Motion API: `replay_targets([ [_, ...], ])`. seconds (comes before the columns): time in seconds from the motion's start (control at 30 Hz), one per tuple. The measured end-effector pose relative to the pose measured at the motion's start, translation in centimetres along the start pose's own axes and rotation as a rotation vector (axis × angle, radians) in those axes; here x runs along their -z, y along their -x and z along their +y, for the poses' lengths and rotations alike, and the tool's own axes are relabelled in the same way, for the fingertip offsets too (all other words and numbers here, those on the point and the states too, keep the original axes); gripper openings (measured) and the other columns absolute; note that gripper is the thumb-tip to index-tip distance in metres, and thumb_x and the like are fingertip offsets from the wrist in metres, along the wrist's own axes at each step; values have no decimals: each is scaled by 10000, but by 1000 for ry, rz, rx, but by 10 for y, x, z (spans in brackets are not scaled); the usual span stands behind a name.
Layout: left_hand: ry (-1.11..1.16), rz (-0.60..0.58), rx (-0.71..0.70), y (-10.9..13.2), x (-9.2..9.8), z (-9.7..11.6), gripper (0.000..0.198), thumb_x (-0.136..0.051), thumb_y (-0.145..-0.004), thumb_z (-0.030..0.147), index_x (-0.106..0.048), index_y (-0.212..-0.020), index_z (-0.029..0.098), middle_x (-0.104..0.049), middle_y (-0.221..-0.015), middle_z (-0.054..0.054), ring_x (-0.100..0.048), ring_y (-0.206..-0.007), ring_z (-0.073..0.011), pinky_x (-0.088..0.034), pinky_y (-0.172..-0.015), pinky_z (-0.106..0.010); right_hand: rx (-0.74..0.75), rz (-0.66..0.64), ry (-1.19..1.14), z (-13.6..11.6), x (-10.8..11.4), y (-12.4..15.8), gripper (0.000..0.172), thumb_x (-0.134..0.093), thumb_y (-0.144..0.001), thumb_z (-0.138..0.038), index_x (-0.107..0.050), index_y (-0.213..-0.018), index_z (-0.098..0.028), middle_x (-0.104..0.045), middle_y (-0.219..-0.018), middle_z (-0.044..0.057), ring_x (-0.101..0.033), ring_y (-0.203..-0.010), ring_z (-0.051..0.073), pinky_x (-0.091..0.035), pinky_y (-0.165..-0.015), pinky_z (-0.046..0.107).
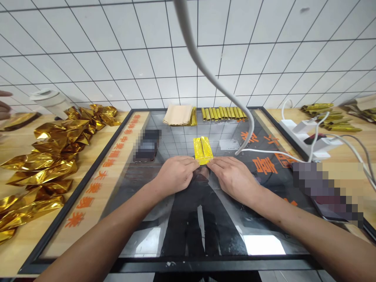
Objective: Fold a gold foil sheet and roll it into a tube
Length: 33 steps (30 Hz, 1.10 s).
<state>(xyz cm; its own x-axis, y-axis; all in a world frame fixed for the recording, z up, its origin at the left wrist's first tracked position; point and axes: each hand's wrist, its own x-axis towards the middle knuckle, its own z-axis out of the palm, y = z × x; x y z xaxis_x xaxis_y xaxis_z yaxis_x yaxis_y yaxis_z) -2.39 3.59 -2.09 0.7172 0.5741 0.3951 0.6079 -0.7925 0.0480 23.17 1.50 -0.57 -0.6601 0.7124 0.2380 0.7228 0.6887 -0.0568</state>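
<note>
A sheet of gold foil paper lies on the dark glass panel, its two sides folded in to a seam down the middle. My left hand pinches its near left corner, fingers pressed together. At the near right corner my right hand does the same. The near edge between my fingertips looks turned up. Beyond it sit a stack of paper sheets, tan side up with gold at the edge, and a row of rolled gold paper tubes.
Folded shiny gold foil pieces cover the wood table at left, near a white cup. Another person's hand shows at far left. A pixelated phone, a power strip and a hanging white cable surround the work.
</note>
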Motion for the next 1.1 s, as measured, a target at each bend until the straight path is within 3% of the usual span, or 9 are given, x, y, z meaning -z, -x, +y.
replay_targets([
  [0.17, -69, 28, -38, 1, -2, 1, 396, -491, -936, 43, -759, -1201, 164, -831, -1217, -76, -795, -1098, -226, -631, -1009, -384, 5, 2, -4, 1, -1, 0, 334, -554, -1034, -69, -733, -1309, -132, -808, -1263, 127, -736, -1199, 261, -540, -1068, 413],
  [0.33, -135, -21, -15, -1, -4, 6, 319, -495, -988, 76, -764, -1142, 151, -826, -1160, -99, -778, -1037, -246, -618, -925, -400, 4, -7, 0, 1, -1, 0, 326, -561, -1033, -74, -742, -1300, -123, -808, -1255, 142, -732, -1210, 276, -544, -1073, 427],
  [0.57, -170, -95, 35, -5, -4, 14, 352, -445, -1078, 137, -712, -1308, 157, -749, -1072, -80, -694, -997, -246, -541, -849, -398, -16, -40, 4, 1, 1, -2, 345, -568, -1027, -64, -741, -1321, -112, -806, -1254, 144, -735, -1196, 278, -545, -1073, 436],
  [0.67, -180, -135, 49, -7, -1, 17, 361, -447, -1132, 312, -681, -1374, 181, -713, -1089, -82, -656, -994, -258, -512, -849, -412, -27, -58, 13, 0, 2, -2, 336, -569, -1036, -77, -745, -1318, -121, -802, -1254, 138, -730, -1199, 276, -537, -1073, 430],
  [0.8, -161, -156, 67, -9, 1, 21, 564, -402, -1119, 623, -672, -1396, 212, -688, -1151, -98, -630, -1058, -281, -485, -868, -429, -30, -63, 46, -1, 2, -1, 320, -577, -1051, -113, -747, -1322, -116, -790, -1267, 140, -717, -1206, 294, -527, -1060, 437],
  [1.1, -213, -194, 54, -9, 1, 23, 567, -367, -1131, 617, -668, -1406, 223, -671, -1168, -97, -618, -1066, -286, -463, -859, -438, -26, -48, 127, -2, 3, 0, 288, -575, -1055, -124, -767, -1269, -145, -799, -1201, 122, -720, -1098, 264, -484, -971, 389],
])
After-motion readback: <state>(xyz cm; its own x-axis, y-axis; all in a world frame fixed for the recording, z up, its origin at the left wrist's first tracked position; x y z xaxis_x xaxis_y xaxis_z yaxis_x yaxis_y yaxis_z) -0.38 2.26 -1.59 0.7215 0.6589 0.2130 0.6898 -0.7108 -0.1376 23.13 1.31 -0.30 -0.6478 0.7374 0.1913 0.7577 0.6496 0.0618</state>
